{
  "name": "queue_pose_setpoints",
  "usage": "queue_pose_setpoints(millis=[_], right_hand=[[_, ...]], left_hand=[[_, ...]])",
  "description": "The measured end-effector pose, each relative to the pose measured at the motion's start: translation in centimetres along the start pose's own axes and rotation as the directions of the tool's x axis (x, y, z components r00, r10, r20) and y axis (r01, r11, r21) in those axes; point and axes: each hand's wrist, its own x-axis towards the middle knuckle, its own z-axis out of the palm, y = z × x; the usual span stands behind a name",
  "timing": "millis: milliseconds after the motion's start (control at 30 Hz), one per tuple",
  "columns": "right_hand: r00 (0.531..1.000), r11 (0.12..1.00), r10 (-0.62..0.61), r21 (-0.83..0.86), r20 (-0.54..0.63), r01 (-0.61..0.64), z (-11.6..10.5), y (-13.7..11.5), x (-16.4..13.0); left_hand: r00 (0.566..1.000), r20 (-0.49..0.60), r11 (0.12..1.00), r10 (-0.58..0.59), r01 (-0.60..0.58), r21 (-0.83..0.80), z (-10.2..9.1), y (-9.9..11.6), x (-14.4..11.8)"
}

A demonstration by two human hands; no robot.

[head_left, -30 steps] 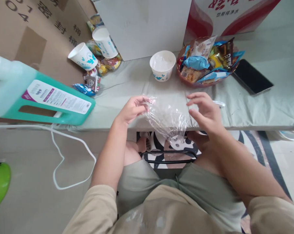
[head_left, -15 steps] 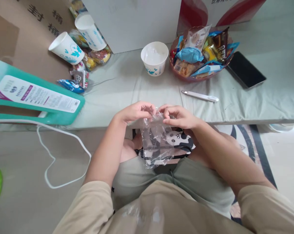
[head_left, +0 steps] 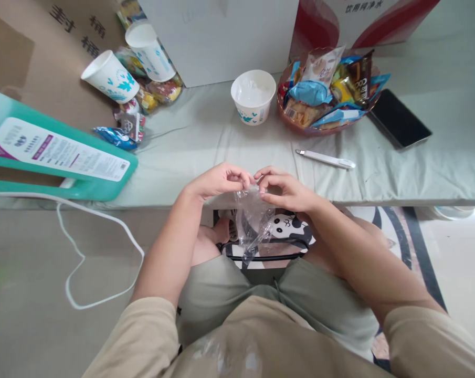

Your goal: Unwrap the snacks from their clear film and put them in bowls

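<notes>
A small clear plastic bag point(head_left: 255, 223) hangs crumpled below my two hands at the table's near edge. My left hand point(head_left: 217, 180) pinches its top left corner with thumb and fingertips. My right hand point(head_left: 285, 189) pinches the top right beside it, so the fingertips nearly meet. The bag dangles over my lap, above a panda-print stool.
On the table point(head_left: 398, 173) stand a white paper bowl point(head_left: 253, 96), a bowl of wrapped snacks point(head_left: 327, 92), a white pen-like tool point(head_left: 326, 159) and a black phone point(head_left: 399, 126). Tipped paper cups point(head_left: 111, 77), loose snacks and a teal jug point(head_left: 52, 157) lie left. A white cable point(head_left: 99, 236) hangs down.
My hands came together at the bag's top edge. The bag, earlier spread wide over the table edge, now hangs narrow and bunched.
</notes>
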Motion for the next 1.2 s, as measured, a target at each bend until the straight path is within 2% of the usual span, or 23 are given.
queue_pose_setpoints(millis=[133, 267, 433, 533, 633, 733, 867, 933, 1000, 1067, 1200], right_hand=[[0.995, 0.996, 0.088, 0.004, -0.054, -0.087, -0.5, -0.2, -0.2], [0.983, 0.982, 0.168, 0.101, -0.076, -0.16, -1.2, -0.6, -0.5], [0.972, 0.944, 0.195, 0.295, -0.127, -0.151, -1.1, -1.2, -0.6], [0.969, 0.897, 0.228, 0.407, -0.093, -0.172, -0.7, -1.4, -0.5], [0.965, 0.868, 0.248, 0.462, -0.087, -0.182, -0.7, -1.2, -0.5], [0.97, 0.909, 0.23, 0.375, -0.083, -0.184, -1.4, -0.9, -0.8], [0.982, 0.979, 0.176, 0.089, 0.067, -0.182, -2.7, -1.1, -1.2], [0.986, 0.99, 0.136, 0.012, 0.095, -0.137, -3.0, -1.4, -1.2], [0.996, 0.996, 0.081, 0.038, 0.041, -0.082, -2.9, -1.6, -1.1], [0.997, 0.987, 0.062, 0.154, -0.053, -0.054, -2.5, -1.7, -0.9], [0.97, 0.935, 0.148, 0.348, -0.192, -0.074, -1.8, -1.3, -0.5]], left_hand=[[0.998, -0.055, 1.0, -0.031, 0.031, 0.0, -0.5, -0.5, 0.1], [0.996, -0.061, 0.997, -0.069, 0.07, 0.015, -0.8, -0.7, 0.1], [0.997, 0.011, 0.996, -0.074, 0.074, 0.046, -0.5, -0.2, 0.2], [0.995, 0.069, 0.996, -0.067, 0.062, 0.071, -0.3, 0.3, 0.1], [0.994, 0.083, 0.994, -0.075, 0.068, 0.085, -0.2, 0.7, -0.2], [0.988, 0.112, 0.992, -0.104, 0.094, 0.085, -0.2, 0.8, -0.4], [0.979, 0.163, 0.987, -0.118, 0.099, 0.123, -0.4, 0.6, -0.3], [0.976, 0.179, 0.985, -0.126, 0.101, 0.14, -0.5, 0.5, -0.2], [0.974, 0.178, 0.982, -0.141, 0.115, 0.147, -0.5, 0.5, 0.1], [0.976, 0.158, 0.983, -0.147, 0.126, 0.137, -0.4, 0.5, 0.5], [0.995, 0.034, 0.992, -0.095, 0.092, 0.085, -0.1, 0.4, 1.0]])
